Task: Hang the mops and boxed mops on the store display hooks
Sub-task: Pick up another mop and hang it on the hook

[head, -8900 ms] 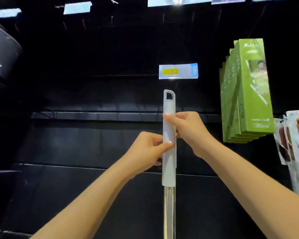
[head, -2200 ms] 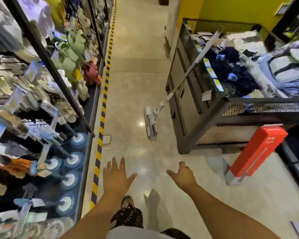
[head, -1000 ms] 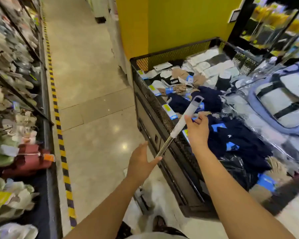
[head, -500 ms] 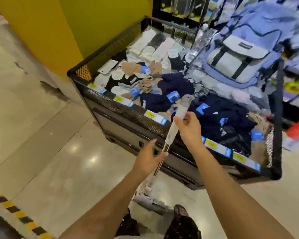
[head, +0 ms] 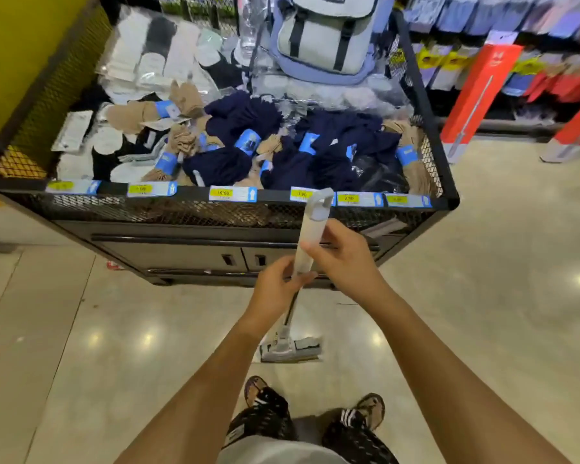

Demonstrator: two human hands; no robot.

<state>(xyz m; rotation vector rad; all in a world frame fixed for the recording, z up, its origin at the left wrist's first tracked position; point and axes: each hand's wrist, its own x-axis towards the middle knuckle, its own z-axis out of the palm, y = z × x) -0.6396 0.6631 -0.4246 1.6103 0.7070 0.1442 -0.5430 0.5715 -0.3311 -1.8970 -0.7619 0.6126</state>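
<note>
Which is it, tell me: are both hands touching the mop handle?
Touching. Head view: left hand pinches the mop handle low, right hand wraps it higher.

One head-worn wide-angle view looks steeply down and forward, close over both hands (head: 315, 266), the person's feet at the lower edge. It faces a mesh bin (head: 215, 212); the edges bow, probably from lens distortion.

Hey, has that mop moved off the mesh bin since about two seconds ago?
Yes. The mop no longer leans on the mesh bin; both hands, left hand and right hand, hold it upright in front.
</note>
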